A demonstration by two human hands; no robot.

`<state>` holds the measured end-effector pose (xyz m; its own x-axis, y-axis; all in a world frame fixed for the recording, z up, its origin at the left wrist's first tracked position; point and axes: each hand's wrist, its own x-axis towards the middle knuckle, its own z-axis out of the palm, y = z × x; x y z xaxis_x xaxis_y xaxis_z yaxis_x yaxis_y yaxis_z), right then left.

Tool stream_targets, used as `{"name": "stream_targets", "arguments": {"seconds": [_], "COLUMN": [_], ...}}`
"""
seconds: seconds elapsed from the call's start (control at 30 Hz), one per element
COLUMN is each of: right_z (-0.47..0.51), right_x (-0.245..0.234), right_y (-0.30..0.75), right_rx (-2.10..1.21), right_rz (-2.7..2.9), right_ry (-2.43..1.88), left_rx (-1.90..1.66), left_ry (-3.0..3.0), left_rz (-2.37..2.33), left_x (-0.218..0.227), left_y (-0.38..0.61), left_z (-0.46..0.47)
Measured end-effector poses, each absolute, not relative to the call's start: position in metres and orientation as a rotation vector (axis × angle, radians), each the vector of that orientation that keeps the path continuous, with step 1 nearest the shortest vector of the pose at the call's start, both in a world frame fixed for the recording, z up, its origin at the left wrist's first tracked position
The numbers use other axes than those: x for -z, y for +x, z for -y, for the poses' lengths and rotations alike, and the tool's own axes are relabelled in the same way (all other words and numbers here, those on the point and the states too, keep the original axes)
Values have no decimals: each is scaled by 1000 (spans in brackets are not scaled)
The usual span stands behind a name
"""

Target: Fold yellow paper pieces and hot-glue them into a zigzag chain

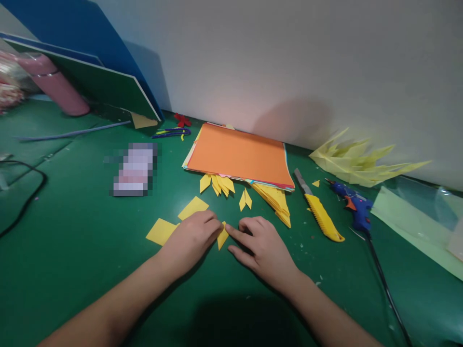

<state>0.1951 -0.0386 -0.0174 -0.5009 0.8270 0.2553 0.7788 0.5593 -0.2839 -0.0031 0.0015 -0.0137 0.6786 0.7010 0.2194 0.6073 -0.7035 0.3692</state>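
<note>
A small folded piece of yellow paper (222, 237) lies on the green table between my hands. My left hand (193, 238) has its fingers pressed together at the paper's left edge. From the other side, my right hand (264, 250) touches the paper with an outstretched index finger, its thumb held apart and the other fingers curled. Partly beneath and beside my left hand are a yellow paper piece (161, 232) and another yellow piece (194, 207). Just beyond my fingers sits a folded petal-shaped paper (245, 200).
Folded yellow petals (217, 184) and a pile of folded yellow paper (273, 197) lie by a coloured paper stack (238, 156). At right are a yellow utility knife (323, 217), a blue glue gun (356, 205) and a spiky paper shape (365, 159). A pink bottle (60, 86) leans at left.
</note>
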Motion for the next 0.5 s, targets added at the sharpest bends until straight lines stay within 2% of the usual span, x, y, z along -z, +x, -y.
{"name": "stream_targets", "arguments": {"seconds": [0.5], "right_z": [38], "right_x": [17], "right_y": [196], "right_rx": [-203], "right_rz": [2445], "right_ry": [-1310], "left_rx": [-347], "left_ry": [2717], "left_rz": [-1035], "left_x": [12], "left_y": [-4], "left_z": [-1]}}
